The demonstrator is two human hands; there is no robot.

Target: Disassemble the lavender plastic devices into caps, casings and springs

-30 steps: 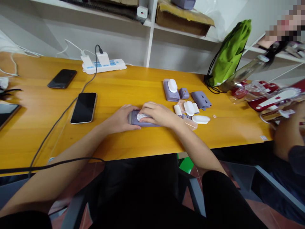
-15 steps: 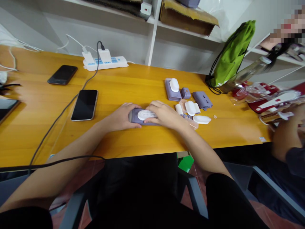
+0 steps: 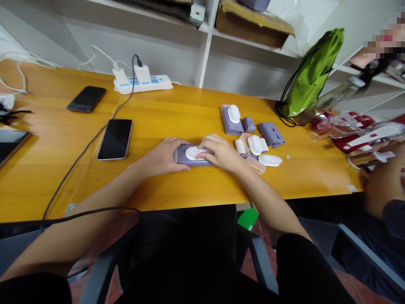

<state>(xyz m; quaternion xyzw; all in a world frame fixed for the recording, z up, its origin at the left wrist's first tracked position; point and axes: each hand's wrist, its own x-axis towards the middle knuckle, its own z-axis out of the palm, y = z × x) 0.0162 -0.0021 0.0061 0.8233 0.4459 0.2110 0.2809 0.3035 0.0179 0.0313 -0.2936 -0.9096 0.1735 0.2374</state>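
Observation:
A long purple-grey case (image 3: 186,161) lies flat on the table in front of me, with a white oval piece (image 3: 191,153) with a bumpy surface on its top. Around the case's left end, my left hand (image 3: 161,158) is closed, thumb on the near side and fingers on the far side. My right hand (image 3: 221,153) covers the right end, its thumb and fingertips over the white piece. To the right lie loose white and purple parts, among them a white oval shell (image 3: 270,160), a small purple block (image 3: 249,124) and a purple box (image 3: 232,127) with a white piece on top.
Two phones, one silver-edged (image 3: 115,139) and one black (image 3: 87,99), lie to the left by a grey cable. A white power strip (image 3: 144,85) stands at the back. At right are a green bag (image 3: 311,76), a bottle (image 3: 330,101), red-and-white items and another person's arm (image 3: 382,181).
The view has shifted slightly. Both hands stay on the purple case; my right thumb and fingers have shifted a little over the white piece.

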